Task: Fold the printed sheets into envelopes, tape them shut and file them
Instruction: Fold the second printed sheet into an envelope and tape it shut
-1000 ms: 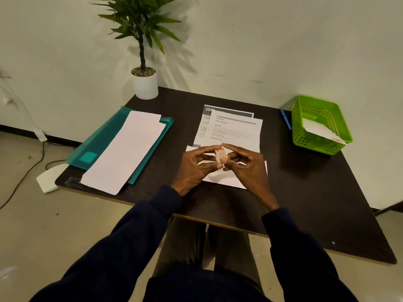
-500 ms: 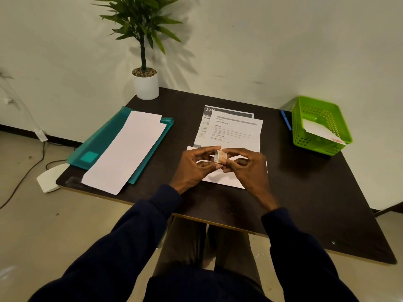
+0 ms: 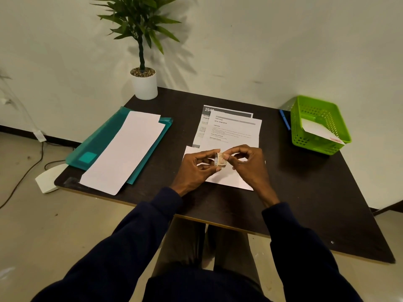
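Tan tape roll [image 3: 220, 159] is pinched between our left hand [image 3: 194, 171] fingers, right over the folded sheet [image 3: 229, 182] on the tabletop [image 3: 305, 192], while our right hand [image 3: 250, 168] fingers nip its edge, likely to free a sealing strip.

- Bench [image 3: 305, 192]: dark matte top, pale edge strip along the near side, scuffed patch at its 8 o'clock corner.
- Potted plant [image 3: 144, 86]: white round pot topped with pebbles, thin stem, green leaves. Stands upright at the bench's 11 o'clock corner, close to the wall [image 3: 261, 40].
- Blue pen [image 3: 285, 119]: lies flat at 2 o'clock, near the far edge.
- Floor [image 3: 65, 236]: beige. Flat white object [image 3: 46, 180] at 9 o'clock, partly under the bench corner, with a dark cable [image 3: 23, 177] curving beside it.
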